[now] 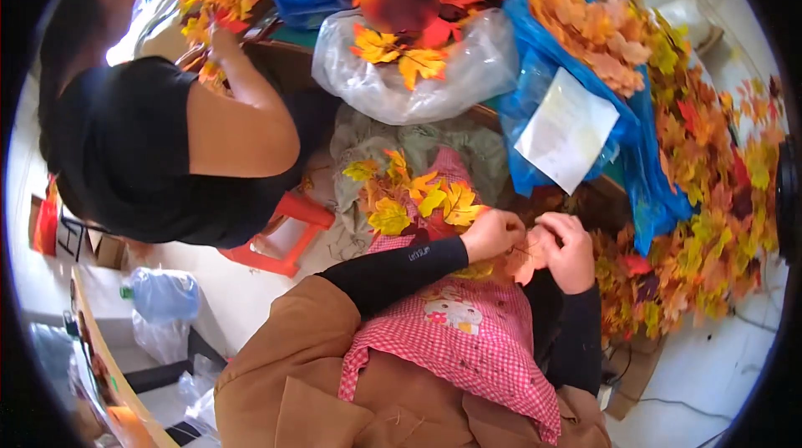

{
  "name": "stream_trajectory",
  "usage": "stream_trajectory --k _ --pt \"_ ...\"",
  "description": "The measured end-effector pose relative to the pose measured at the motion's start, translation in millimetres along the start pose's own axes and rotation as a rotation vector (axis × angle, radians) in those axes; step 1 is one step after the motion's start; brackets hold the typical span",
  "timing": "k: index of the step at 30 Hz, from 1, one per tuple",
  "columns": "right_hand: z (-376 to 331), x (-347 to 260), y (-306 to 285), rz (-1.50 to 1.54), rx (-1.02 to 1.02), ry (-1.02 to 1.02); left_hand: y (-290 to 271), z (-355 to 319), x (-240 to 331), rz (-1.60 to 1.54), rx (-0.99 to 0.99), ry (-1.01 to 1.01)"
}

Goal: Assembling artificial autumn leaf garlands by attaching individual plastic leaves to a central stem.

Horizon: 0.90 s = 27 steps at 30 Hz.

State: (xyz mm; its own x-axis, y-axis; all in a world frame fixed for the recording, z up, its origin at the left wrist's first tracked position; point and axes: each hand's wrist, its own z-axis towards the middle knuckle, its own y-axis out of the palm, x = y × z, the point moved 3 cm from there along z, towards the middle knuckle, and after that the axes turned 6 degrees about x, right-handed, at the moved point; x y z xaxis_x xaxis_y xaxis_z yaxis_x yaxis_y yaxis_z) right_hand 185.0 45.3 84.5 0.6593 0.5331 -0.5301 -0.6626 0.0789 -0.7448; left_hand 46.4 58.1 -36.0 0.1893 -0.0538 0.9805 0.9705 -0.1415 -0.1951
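My left hand (491, 233) and my right hand (570, 249) are close together over my lap, both pinching a pale orange artificial leaf (523, 261) between the fingers. A bunch of yellow and orange artificial maple leaves (418, 197) lies on my red checked apron (468, 339) just left of my left hand. Both my forearms wear black sleeves.
Another person in a black top (159, 156) sits to my left on a red stool (288, 235), handling leaves. Heaps of orange, red and yellow leaves fill a clear plastic bag (418, 72) and blue bags (585, 114). A white paper (566, 129) lies on a blue bag.
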Motion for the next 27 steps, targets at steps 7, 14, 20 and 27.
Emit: stream_trajectory --k 7,14,20,27 --pt "148.7 -65.4 70.5 0.305 -0.094 -0.2 -3.3 -21.2 -12.2 -0.053 -0.075 -0.027" --pt "271.8 -81.8 191.5 0.118 0.133 -0.336 -18.0 -27.9 -10.6 -0.077 -0.112 -0.005" --pt "281.5 -83.1 207.9 -0.184 0.147 -0.32 -31.4 -29.9 -17.9 -0.149 -0.09 -0.028" --pt "285.3 -79.7 176.1 0.329 0.344 -0.212 -20.4 -33.4 -20.9 -0.135 -0.151 -0.006"
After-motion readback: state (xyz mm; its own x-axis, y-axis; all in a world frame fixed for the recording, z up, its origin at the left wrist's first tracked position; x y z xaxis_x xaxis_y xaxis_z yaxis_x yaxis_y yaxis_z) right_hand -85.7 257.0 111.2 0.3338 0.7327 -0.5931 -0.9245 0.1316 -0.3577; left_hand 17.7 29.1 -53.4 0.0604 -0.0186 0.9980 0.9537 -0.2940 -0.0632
